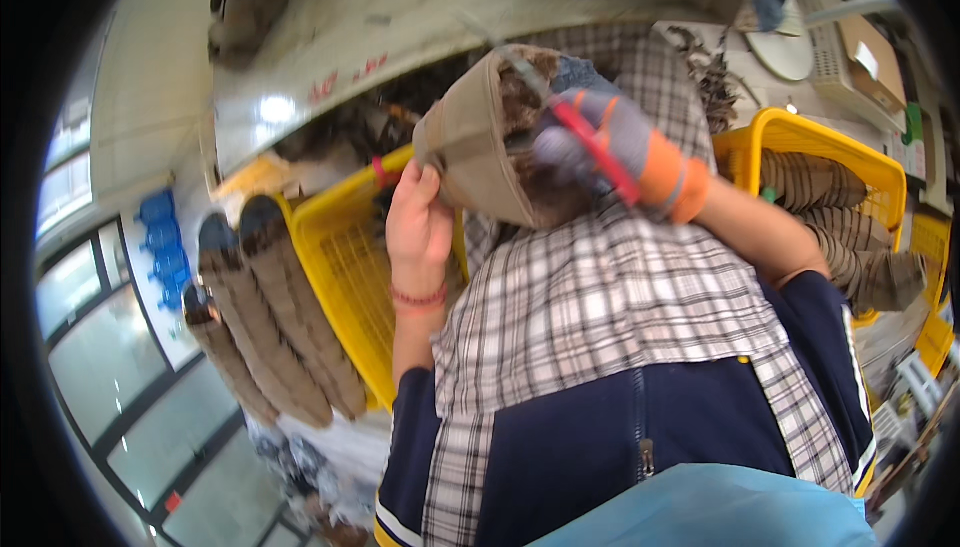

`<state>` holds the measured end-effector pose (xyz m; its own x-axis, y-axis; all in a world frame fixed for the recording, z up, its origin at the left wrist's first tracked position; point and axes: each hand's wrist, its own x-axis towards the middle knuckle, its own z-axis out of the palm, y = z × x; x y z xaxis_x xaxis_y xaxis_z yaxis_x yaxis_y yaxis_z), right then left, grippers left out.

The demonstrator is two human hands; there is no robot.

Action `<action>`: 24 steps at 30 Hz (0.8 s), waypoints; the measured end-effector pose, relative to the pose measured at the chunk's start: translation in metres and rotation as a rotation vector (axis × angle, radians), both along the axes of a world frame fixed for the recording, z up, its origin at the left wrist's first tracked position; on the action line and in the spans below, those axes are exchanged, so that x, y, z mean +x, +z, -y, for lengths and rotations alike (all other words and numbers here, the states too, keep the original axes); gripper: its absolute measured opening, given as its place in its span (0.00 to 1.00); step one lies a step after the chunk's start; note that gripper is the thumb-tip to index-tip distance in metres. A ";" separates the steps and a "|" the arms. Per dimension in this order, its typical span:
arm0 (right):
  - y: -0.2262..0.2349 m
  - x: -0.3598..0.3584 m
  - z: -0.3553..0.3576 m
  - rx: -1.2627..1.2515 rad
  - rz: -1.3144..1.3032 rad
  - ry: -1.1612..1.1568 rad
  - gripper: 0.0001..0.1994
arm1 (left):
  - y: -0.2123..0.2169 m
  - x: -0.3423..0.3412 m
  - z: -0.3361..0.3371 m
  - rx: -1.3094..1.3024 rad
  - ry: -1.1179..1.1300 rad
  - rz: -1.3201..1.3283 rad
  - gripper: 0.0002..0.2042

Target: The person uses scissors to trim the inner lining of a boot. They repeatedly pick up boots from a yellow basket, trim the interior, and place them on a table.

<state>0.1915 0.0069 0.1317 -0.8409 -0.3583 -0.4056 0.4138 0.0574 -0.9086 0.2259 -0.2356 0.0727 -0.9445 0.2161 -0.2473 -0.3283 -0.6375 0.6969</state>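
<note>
Brown fibre pot (470, 142), tilted on its side above a checked apron (590, 317). The bare left hand (418, 222) grips the pot's base, fingers curled. The gloved right hand (625, 142) pinches a red-handled tool (595, 152) at the pot's mouth. Yellow crates (350, 267) flank both sides.

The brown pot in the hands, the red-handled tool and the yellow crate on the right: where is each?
brown pot (470, 147), head view, on its outer side wall.
red-handled tool (600, 152), head view, on the red handle across the gloved right hand.
yellow crate (775, 127), head view, on its top rim.
</note>
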 end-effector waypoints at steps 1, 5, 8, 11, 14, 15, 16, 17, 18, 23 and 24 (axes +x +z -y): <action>0.009 0.004 0.009 -0.133 -0.044 -0.053 0.19 | 0.015 -0.004 -0.007 -0.019 -0.014 -0.062 0.20; 0.028 0.015 -0.005 0.012 -0.586 -0.316 0.20 | 0.044 -0.036 -0.072 -0.081 -0.069 -0.292 0.14; 0.031 0.021 -0.051 -0.016 -0.655 -0.440 0.24 | 0.047 -0.058 -0.114 -0.142 -0.299 -0.390 0.14; 0.051 0.036 -0.104 0.456 -0.795 -0.561 0.16 | 0.032 -0.080 -0.140 -0.118 -0.430 -0.424 0.09; 0.053 0.023 -0.156 0.487 -0.956 -0.928 0.14 | 0.023 -0.138 -0.133 -0.245 0.044 -0.454 0.09; 0.042 0.011 -0.186 0.605 -1.042 -0.944 0.14 | -0.002 -0.167 -0.125 -0.336 0.203 -0.445 0.10; 0.017 -0.005 -0.226 0.731 -0.969 -1.013 0.14 | -0.019 -0.192 -0.120 -0.341 0.219 -0.373 0.11; 0.004 -0.020 -0.244 0.778 -0.887 -1.037 0.15 | -0.030 -0.210 -0.118 -0.351 0.236 -0.304 0.12; 0.003 -0.042 -0.248 0.638 -0.978 -1.002 0.16 | -0.033 -0.221 -0.121 -0.272 0.108 -0.353 0.14; 0.005 -0.123 -0.237 0.035 -0.768 -0.458 0.22 | -0.020 -0.247 -0.154 -0.055 -0.086 -0.457 0.21; 0.004 -0.128 -0.235 -0.127 -0.738 -0.459 0.22 | -0.011 -0.246 -0.159 -0.042 -0.089 -0.450 0.22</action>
<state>0.0630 0.2414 0.1353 -0.9451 0.0744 0.3182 -0.3241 -0.0898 -0.9417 -0.0204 -0.0764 0.0615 -0.9384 0.2993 0.1725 -0.0393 -0.5886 0.8075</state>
